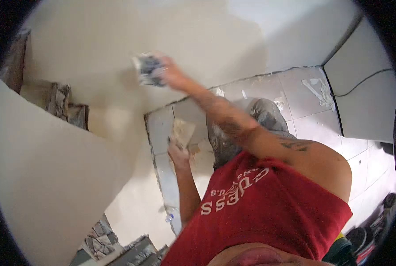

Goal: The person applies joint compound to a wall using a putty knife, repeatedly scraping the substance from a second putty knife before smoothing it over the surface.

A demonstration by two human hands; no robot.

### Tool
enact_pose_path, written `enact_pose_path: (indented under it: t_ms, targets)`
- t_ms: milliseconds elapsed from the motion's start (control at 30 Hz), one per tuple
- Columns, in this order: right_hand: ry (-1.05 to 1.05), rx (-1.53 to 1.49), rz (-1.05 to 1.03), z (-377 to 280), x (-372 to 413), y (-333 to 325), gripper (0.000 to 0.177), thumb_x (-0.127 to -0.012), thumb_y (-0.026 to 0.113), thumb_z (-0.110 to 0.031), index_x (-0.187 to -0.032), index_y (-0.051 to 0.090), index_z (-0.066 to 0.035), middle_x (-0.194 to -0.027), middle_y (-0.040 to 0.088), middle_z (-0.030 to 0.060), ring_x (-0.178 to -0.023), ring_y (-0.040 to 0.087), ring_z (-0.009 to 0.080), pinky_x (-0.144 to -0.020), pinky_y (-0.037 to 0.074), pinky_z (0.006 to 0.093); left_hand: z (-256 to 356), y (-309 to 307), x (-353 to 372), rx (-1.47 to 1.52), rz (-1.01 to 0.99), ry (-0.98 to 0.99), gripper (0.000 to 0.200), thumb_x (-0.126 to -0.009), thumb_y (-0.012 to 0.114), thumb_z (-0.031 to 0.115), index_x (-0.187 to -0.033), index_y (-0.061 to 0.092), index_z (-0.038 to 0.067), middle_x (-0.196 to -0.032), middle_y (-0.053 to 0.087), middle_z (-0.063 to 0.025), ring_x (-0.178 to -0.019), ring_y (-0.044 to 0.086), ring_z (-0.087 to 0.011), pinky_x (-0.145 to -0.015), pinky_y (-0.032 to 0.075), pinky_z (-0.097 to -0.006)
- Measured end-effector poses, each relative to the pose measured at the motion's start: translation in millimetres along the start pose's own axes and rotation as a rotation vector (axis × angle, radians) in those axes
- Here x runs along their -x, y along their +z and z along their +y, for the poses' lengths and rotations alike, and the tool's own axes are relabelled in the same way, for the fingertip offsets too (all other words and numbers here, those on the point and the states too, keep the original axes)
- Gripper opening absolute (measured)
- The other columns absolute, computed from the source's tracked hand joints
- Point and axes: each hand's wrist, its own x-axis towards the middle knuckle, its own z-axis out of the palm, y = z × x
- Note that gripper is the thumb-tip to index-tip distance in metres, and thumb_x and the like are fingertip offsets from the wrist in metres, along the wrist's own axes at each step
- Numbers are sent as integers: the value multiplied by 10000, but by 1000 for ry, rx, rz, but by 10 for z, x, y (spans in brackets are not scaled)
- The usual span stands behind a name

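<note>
My right hand (pixel 169 74), blurred by motion, is wrapped round a flat scraper (pixel 147 70) with a dark, stained face and a pale edge. It is held against or close over the pale plastered wall (pixel 198 35), my arm stretched across to the left. Lower down, my left hand (pixel 179 154) grips a flat rectangular putty knife (pixel 183 131), its broad blade coated with cream putty. That blade points up and away from me, over the floor tiles near the wall's foot. My fingers cover both handles.
Smeared white scraps (pixel 318 93) lie on the tiled floor (pixel 302 95). A cable (pixel 362 82) hangs by the right-hand panel. On the left, a pale slanting surface (pixel 51 173) stands close beside rough broken edges (pixel 58 99). Shoes and other items (pixel 362 235) sit at lower right.
</note>
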Motion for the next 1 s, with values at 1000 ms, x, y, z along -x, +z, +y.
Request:
enact_pose_path:
  t_ms: [1000]
  targets:
    - [143,510,1332,658,-84,-2196,511,-633,473,3,-1108,325,118,-1074,385,316,-1026,403,417,-912,324,437,782,131,-506,690,-287,-55,384,-810,434,177,-1130,442,-36,-1078,535,-145,-976,545,-253,-817,463,-354]
